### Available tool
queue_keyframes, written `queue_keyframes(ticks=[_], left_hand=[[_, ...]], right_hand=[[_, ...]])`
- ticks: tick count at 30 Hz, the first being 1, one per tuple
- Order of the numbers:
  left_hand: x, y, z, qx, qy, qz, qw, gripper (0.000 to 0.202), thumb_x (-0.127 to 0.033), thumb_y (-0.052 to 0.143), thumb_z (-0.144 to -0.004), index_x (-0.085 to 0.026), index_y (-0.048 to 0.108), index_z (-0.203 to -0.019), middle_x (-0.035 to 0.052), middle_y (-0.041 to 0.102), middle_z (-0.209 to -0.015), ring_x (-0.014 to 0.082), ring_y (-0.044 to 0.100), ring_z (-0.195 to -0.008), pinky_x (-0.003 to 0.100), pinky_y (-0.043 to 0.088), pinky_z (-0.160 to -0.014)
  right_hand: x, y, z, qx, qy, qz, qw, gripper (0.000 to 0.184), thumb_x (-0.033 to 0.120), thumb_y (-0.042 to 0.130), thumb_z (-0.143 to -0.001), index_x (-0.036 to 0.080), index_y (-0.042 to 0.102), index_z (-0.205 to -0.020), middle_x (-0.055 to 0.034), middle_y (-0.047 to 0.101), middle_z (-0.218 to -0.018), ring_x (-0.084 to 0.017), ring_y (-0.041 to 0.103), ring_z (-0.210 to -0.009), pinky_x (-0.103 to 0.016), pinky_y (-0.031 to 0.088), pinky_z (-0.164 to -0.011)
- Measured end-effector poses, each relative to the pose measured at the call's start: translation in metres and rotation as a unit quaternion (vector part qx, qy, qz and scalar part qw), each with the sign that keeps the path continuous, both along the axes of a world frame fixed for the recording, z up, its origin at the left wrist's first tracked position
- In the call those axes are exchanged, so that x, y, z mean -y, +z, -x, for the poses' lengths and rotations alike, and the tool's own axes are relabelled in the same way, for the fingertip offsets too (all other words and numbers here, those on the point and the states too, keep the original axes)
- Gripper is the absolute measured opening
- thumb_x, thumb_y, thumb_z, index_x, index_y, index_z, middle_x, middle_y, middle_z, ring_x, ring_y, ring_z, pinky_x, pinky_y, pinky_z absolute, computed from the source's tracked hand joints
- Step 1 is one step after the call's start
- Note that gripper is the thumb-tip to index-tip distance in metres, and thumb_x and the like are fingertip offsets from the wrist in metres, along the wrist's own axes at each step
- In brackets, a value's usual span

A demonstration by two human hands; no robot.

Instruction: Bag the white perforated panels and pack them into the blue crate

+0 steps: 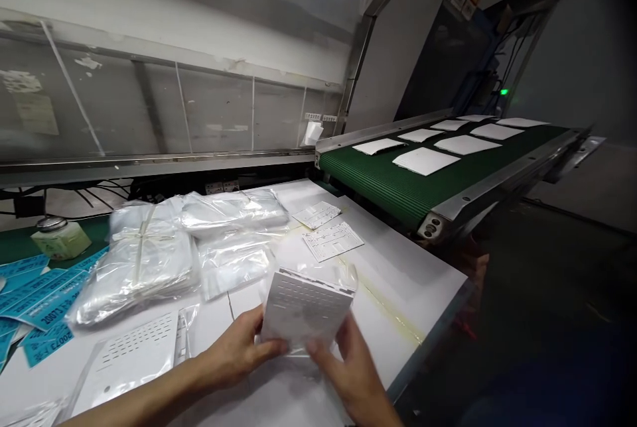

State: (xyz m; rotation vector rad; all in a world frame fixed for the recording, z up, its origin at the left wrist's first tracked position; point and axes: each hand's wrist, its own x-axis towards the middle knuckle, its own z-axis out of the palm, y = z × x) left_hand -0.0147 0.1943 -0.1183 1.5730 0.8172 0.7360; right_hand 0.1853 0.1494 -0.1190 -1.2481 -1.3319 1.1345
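A stack of white perforated sheets [306, 307], partly in a clear plastic bag, is held just above the white table [398, 268]. My left hand [243, 347] grips its lower left edge, fingers curled under it. My right hand [348, 364] pinches its lower right corner. A similar white perforated sheet in a bag [132, 354] lies flat on the table to the left of my hands.
Bundles of clear plastic bags [144, 254] lie at the back left, blue labels [34, 301] and a small jar [60, 235] beyond them. Two printed sheets [331, 231] lie mid-table. A green conveyor belt [398, 182] at right carries several white sheets [425, 160].
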Motion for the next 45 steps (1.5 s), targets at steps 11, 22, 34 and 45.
queue_keyframes(ticks=[11,22,34,45], left_hand=[[-0.013,0.028,0.001,0.133,0.020,0.136,0.981,0.041,-0.036,0.069,-0.072,-0.013,0.061,-0.105,0.0111,0.064,-0.107,0.0266,0.061,-0.098,0.039,0.048,-0.085],[0.005,0.046,0.056,0.115,0.002,0.337,0.935,0.030,-0.033,0.074,-0.068,-0.009,0.068,-0.085,0.0149,0.068,-0.100,0.0221,0.066,-0.083,0.038,0.051,-0.079],[0.075,0.075,0.154,0.026,0.188,0.206,0.960,0.048,-0.029,0.069,-0.072,-0.022,0.057,-0.118,0.0073,0.065,-0.114,0.0253,0.062,-0.100,0.039,0.048,-0.088],[0.090,0.033,0.188,-0.351,0.431,-0.011,0.832,0.077,-0.052,0.063,-0.071,-0.029,0.032,-0.139,0.0104,0.038,-0.142,0.0388,0.036,-0.127,0.053,0.036,-0.098]], right_hand=[[0.011,-0.029,0.018,0.113,-0.047,0.049,0.991,0.057,0.042,0.067,-0.068,0.019,0.051,-0.118,-0.0108,0.063,-0.113,-0.032,0.057,-0.105,-0.040,0.047,-0.086],[0.017,-0.005,0.040,0.191,-0.036,0.007,0.981,0.039,0.041,0.061,-0.065,0.027,0.065,-0.101,-0.0052,0.062,-0.113,-0.030,0.060,-0.095,-0.031,0.050,-0.071],[0.010,0.016,0.134,-0.178,0.192,0.201,0.944,0.069,0.043,0.063,-0.070,0.021,0.036,-0.130,-0.0070,0.062,-0.102,-0.025,0.060,-0.093,-0.039,0.045,-0.086],[0.011,-0.044,0.166,0.210,0.099,-0.138,0.963,0.028,0.025,0.057,-0.073,0.024,0.062,-0.100,-0.0082,0.061,-0.103,-0.028,0.056,-0.093,-0.040,0.046,-0.079]])
